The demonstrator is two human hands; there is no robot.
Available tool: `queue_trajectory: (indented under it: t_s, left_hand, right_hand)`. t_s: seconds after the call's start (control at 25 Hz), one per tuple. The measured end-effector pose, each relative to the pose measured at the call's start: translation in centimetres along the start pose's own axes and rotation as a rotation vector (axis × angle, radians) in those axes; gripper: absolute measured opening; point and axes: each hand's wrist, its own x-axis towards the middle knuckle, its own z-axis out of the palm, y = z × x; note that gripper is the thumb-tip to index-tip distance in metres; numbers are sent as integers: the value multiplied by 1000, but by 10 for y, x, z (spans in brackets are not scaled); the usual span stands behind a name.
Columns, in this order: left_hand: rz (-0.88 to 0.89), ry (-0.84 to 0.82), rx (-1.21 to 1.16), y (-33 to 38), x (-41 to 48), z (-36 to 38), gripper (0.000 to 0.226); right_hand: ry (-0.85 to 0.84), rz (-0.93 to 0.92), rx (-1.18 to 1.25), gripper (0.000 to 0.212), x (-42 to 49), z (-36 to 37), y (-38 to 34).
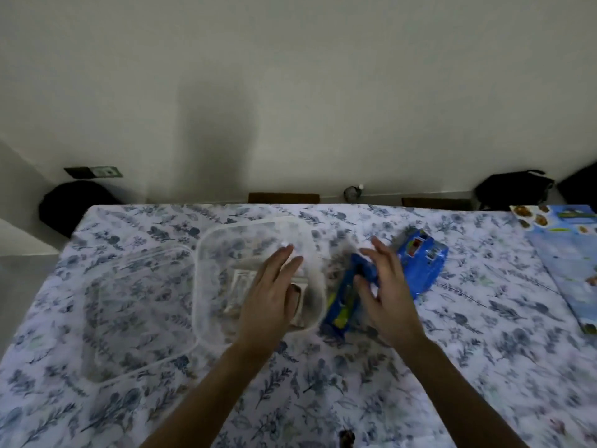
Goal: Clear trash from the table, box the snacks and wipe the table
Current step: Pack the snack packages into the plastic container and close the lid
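A clear plastic box stands mid-table with pale snack packets inside. My left hand hovers over the box, fingers spread and nothing in them. My right hand grips a long blue snack packet just right of the box's rim. A second blue snack packet lies further right on the cloth. The picture is blurred by motion.
The box's clear lid lies left of it on the floral tablecloth. A blue printed sheet lies at the right edge. Chair backs and dark bags sit beyond the far edge. A small dark scrap lies near me.
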Motion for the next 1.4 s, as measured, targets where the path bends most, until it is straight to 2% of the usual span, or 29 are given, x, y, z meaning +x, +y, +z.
queue_trajectory:
  t_s: [0.08, 0.12, 0.2, 0.28, 0.4, 0.48, 0.56, 0.68, 0.72, 0.8, 0.84, 0.88, 0.96, 1.08, 1.2, 1.28, 1.36, 1.4]
  left_hand:
    - [242, -60, 7, 36, 11, 27, 44]
    - [304, -172, 15, 51, 15, 43, 45]
    - [270, -501, 138, 71, 22, 76, 58]
    - [161, -698, 387, 72, 24, 104, 78]
    - [60, -691, 552, 66, 20, 123, 88]
    - [41, -663, 534, 64, 19, 123, 87]
    - [-31, -687, 394, 69, 20, 115, 83]
    - [-17, -731, 154, 89, 24, 89, 70]
    - [15, -728, 100, 96, 23, 79, 65]
    - [1, -702, -67, 104, 22, 59, 59]
    - [-76, -677, -224, 106, 22, 50, 57]
    - [-225, -635, -443, 105, 19, 38, 56]
    - [-523, -500, -895, 98, 11, 13, 52]
    - [-723, -201, -1206, 67, -2, -22, 46]
    - [-804, -10, -1273, 27, -11, -50, 40]
    - [-814, 37, -1223, 1, -18, -63, 38]
    - [-751, 41, -1040, -20, -24, -64, 43]
    - [-686, 35, -876, -31, -26, -63, 46]
  right_hand:
    - [120, 159, -225, 45, 7, -14, 49]
    - [75, 243, -330, 53, 11, -17, 68]
    - [-145, 347, -429, 69, 13, -20, 95]
    - [-264, 341, -448, 79, 7, -22, 109]
    - [-296, 303, -563, 88, -7, -22, 111]
    - [-292, 255, -634, 81, -13, -22, 112]
    - [-260, 208, -606, 73, -21, -28, 117]
    - [-161, 129, -478, 86, -43, -35, 125]
    - [-117, 118, -409, 85, -50, -37, 123]
    - [-35, 148, -180, 63, -52, -41, 109]
    - [-1, 155, -50, 49, -51, -44, 101]
    - [17, 146, 67, 41, -48, -45, 91]
    - [15, 127, 270, 42, -41, -44, 66]
    - [-2, 126, 443, 59, -30, -26, 22]
    - [-17, 34, 417, 49, -24, 4, -27]
    - [-80, -80, 337, 46, -22, 27, -56]
    - [-215, -187, 164, 47, -21, 51, -74]
    - [-288, -230, 72, 48, -23, 64, -75]
